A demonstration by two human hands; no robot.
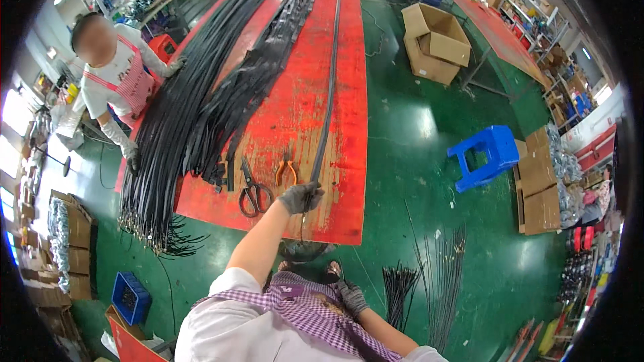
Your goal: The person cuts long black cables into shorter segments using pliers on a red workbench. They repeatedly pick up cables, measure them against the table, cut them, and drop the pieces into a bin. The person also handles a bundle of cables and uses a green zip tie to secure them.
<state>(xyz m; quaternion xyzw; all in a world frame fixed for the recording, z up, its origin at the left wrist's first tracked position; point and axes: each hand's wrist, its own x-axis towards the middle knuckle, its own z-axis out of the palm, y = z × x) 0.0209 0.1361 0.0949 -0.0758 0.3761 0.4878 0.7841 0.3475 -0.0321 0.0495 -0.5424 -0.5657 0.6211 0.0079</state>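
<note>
My gloved left hand (300,196) reaches forward to the near edge of the long red table (345,121) and is closed around the near end of a single long black cable (329,87). That cable runs straight up the table away from me. My gloved right hand (351,295) sits low against my checked apron, fingers curled; whether it holds anything is unclear. Black scissors (253,191) and orange-handled pliers (286,171) lie just left of my left hand. A large bundle of black cables (194,94) covers the table's left side.
A co-worker (111,67) in a pink-striped apron stands at the table's left, gloved hands on the cables. A blue stool (484,154) and cardboard boxes (436,40) stand on the green floor to the right. Loose cables (429,281) lie on the floor; a blue crate (131,295) is at lower left.
</note>
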